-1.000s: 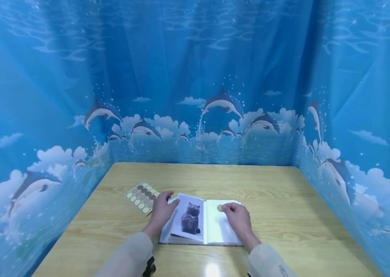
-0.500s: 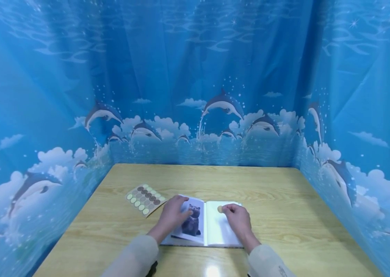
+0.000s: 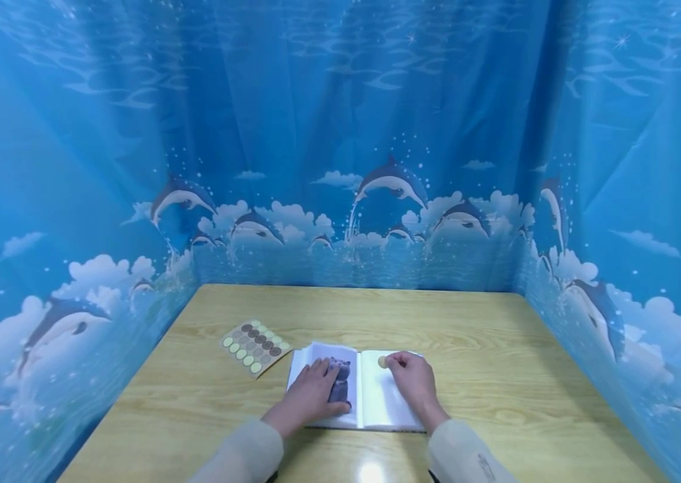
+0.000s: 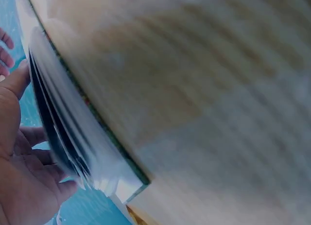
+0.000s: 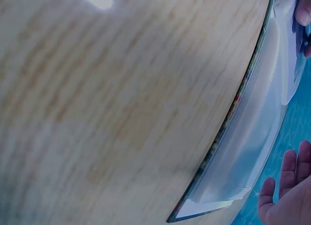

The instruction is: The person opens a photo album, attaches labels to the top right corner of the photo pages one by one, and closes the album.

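A photo album lies spread on the table, its bare right page facing up. On the left page is a picture of a grey cat, partly covered by my left hand. That hand rests on the page with its fingers stretched out, and the left wrist view shows it along the album's page edges. Over the upper right page, my right hand pinches a small round tan sticker between thumb and finger. In the right wrist view the sticker is out of sight.
A sheet of round stickers in cream, grey and brown lies left of the album. The wooden table reaches back to a blue dolphin-print curtain that surrounds it.
My left hand has moved right and down from the album's left edge onto the cat page, and the raised page now lies flatter. The right hand holds the sticker in nearly the same spot.
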